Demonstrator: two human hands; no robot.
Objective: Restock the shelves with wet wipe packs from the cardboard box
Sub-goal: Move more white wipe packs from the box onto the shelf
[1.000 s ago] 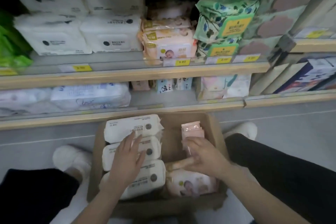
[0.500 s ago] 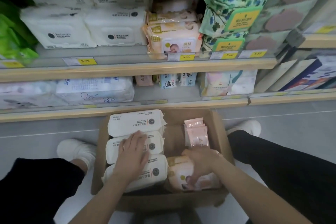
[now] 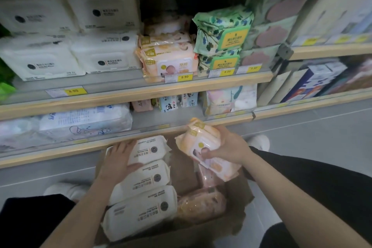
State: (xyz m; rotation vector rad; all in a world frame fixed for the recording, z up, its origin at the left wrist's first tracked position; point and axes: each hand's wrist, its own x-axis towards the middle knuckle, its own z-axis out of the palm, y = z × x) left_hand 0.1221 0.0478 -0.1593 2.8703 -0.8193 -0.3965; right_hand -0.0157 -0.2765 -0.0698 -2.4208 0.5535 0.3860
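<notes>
A cardboard box point(image 3: 187, 231) sits on the floor between my knees, under the lowest shelf. My right hand point(image 3: 228, 148) grips an orange baby wet wipe pack point(image 3: 198, 139) and holds it tilted above the box's right side. My left hand point(image 3: 118, 160) clasps the far white wet wipe pack point(image 3: 150, 149) at the box's back left, fingers over its far edge and thumb on its near edge. Two more white packs point(image 3: 141, 181) point(image 3: 138, 210) lie in a row nearer me. Another orange pack point(image 3: 201, 204) and thin pink packs point(image 3: 209, 176) lie at the right.
The middle shelf point(image 3: 141, 91) carries white packs point(image 3: 104, 55), matching orange baby packs point(image 3: 167, 58) behind a 9.90 tag and green floral packs point(image 3: 222, 30). The lower shelf point(image 3: 141, 133) has a long white bundle point(image 3: 84, 120) and small panda packs point(image 3: 168, 102). White shoes point(image 3: 259, 142) flank the box.
My right hand has lifted the orange pack out of the box, up toward the shelves. My left hand slid from the middle white pack to the far one. The view tilted up.
</notes>
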